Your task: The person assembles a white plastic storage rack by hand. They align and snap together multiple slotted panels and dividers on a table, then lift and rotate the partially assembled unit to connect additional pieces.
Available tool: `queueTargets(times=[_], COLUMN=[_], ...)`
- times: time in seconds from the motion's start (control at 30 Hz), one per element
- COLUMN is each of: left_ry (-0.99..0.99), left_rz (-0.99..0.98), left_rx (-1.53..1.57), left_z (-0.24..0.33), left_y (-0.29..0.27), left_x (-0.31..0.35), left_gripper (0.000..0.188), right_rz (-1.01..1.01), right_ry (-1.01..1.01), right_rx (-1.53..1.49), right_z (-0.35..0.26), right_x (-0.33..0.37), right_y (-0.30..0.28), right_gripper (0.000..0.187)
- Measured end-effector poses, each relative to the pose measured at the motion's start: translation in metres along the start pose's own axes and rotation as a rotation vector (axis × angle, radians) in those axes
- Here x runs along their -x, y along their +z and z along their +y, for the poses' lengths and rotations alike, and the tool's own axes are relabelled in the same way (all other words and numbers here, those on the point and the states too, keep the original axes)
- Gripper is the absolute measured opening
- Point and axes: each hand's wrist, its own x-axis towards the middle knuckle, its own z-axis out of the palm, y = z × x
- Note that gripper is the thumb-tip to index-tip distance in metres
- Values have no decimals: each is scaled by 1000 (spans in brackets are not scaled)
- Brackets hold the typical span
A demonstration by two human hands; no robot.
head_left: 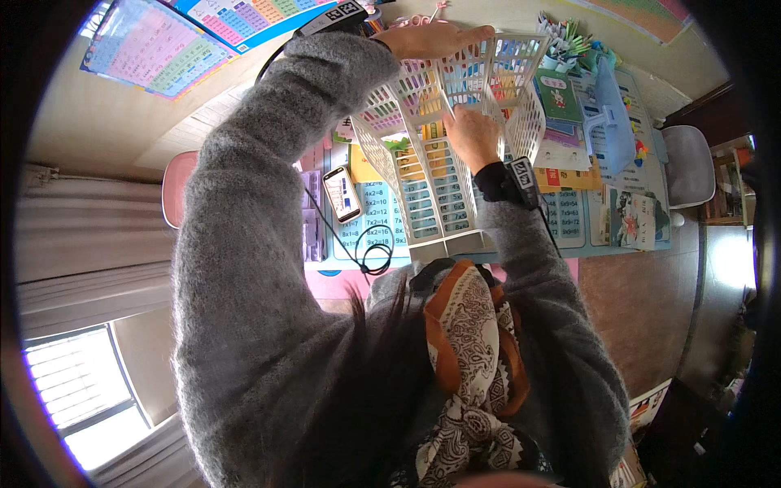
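Observation:
A white slatted plastic storage rack [436, 183] with several compartments stands in front of me on the table. Across its far rim lies my left hand [427, 41], the visible fingers stretched to the right along the edge while the others are hidden. It seems to hold the rack there. My right hand [473, 137] reaches into the middle of the rack, its fingers closed around a divider. Through the slats show colourful printed sheets. Just left of the rack lies a phone [342, 195] with a lit screen, and a black cable [370, 259] loops beside it.
Purple boxes [311, 220] stand left of the phone. On the right are a green booklet [557, 96], a translucent blue folder [610, 122] and a holder full of pens [563, 45]. Chairs [689, 165] flank the table. Posters [154, 49] hang on the far wall.

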Motion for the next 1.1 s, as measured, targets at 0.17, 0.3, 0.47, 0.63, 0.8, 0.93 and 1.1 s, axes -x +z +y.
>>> queueTargets(times=[0.17,0.3,0.47,0.63,0.8,0.93,1.1], left_ry=[86,47,114,55,-46,-22,55], left_rz=[84,60,94,54,-23,34,12], left_rx=[5,-81,-38,-74,60,255,105], left_z=[4,4,-4,4,20,21,15], left_y=[11,17,22,18,6,-2,-2], left_x=[-13,-22,-26,-27,-8,-4,-15], left_gripper=[84,73,57,55,61,53,55], right_rz=[165,168,196,192,81,163,144], right_ry=[-45,-83,-119,-79,5,48,223], right_rx=[-114,-195,-320,-337,-323,-591,-1019], right_z=[6,13,16,14,17,22,23], right_x=[0,2,-1,-3,1,0,0], right_y=[14,16,19,18,9,12,31], right_gripper=[29,25,17,19,21,22,22])
